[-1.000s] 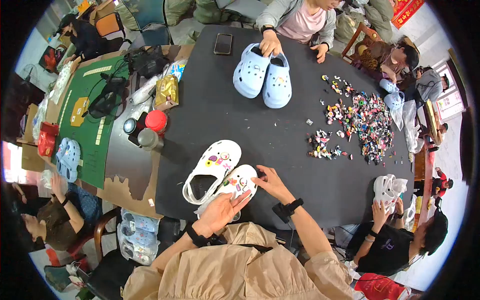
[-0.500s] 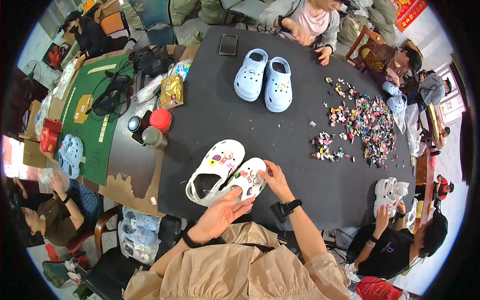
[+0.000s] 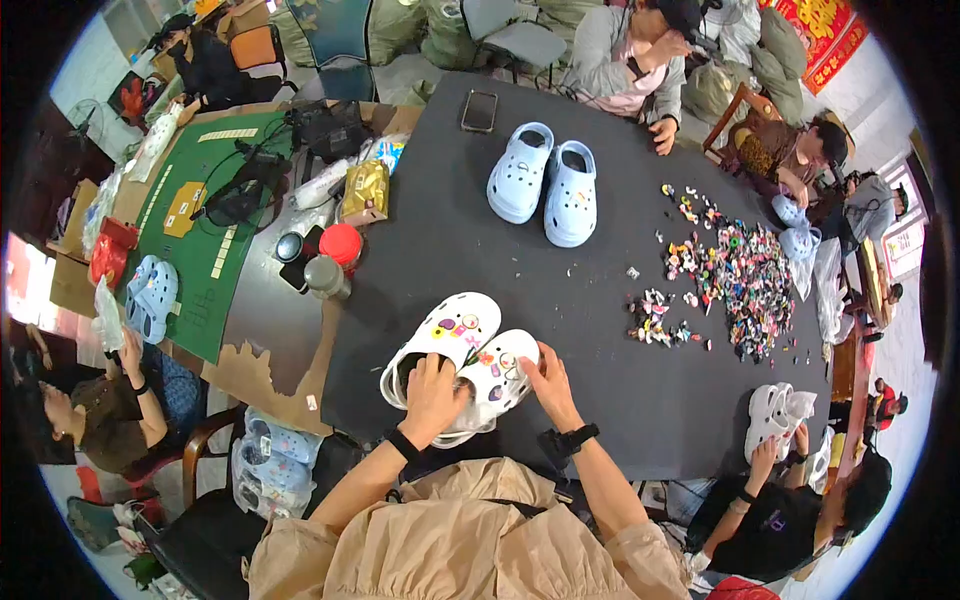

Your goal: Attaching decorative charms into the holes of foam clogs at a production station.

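Beyond the white clogs [image 3: 460, 360], bare black tabletop [image 3: 560, 300] lies open up to the pale blue clogs [image 3: 545, 180]. Right of them a charm pile [image 3: 735, 275] blocks; left, a red-capped bottle [image 3: 340, 245].

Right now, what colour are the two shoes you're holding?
The clogs are white, dotted with small colourful charms. The head view shows them, under both hands.

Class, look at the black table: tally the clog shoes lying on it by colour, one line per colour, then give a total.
White clogs, held by the left hand and right hand: 2
Light blue clogs: 2
Total: 4
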A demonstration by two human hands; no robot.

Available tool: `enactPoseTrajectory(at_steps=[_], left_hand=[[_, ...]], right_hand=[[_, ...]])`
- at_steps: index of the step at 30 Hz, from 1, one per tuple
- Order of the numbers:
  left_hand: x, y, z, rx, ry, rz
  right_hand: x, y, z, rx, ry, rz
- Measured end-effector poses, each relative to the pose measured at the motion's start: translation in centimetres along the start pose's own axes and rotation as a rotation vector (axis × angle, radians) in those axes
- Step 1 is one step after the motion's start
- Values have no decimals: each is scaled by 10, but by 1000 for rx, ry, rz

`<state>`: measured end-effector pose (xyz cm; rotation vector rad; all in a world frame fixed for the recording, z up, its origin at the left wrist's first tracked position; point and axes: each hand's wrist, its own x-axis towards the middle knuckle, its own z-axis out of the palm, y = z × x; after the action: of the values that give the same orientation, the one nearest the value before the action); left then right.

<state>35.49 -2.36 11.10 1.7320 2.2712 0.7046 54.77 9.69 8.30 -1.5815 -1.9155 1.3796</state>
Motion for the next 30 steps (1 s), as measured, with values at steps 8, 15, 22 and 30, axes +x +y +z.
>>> enactPoseTrajectory(at_steps=[8,15,22,30], left_hand=[[-23,-24,-75,-163,83,-137],[-117,-143,-137,-17,221,-647],[-131,-316,-163,302,403,-955],[-71,-491,-130,302,151,-944]], right_hand=[[-16,-29,-20,518,-414,-4],[-8,-17,-44,343,-267,-1],[-5,-18,-34,306,-279,62],[9,-40,-35,268,-152,-8]])
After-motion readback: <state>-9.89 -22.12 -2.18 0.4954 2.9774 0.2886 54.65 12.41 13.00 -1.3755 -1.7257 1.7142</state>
